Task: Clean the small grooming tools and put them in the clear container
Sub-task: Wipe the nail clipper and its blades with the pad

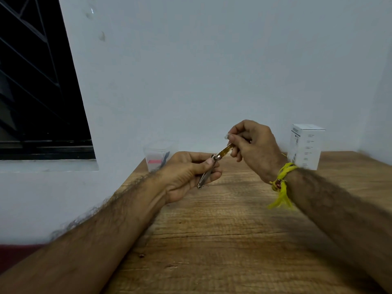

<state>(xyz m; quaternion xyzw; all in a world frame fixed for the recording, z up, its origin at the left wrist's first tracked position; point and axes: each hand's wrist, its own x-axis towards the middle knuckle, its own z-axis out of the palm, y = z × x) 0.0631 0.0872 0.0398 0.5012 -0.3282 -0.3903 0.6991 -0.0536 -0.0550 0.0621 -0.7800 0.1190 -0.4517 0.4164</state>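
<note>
My left hand (188, 175) grips the silver body of a metal nail clipper (206, 174) above the wooden table (233, 230). A thin golden blade (225, 151) is swung out from the clipper toward the upper right. My right hand (252, 147) pinches the far end of that blade, with a small pale scrap at the fingertips that I cannot identify. The clear container (158, 154) stands at the table's back left corner, behind my left hand, with a red item and a dark tool inside.
A white printed box (306, 146) stands upright at the back right of the table. A pale wall runs behind and along the left edge, with a dark barred window (38, 92) at the left. A yellow thread band (282, 183) circles my right wrist.
</note>
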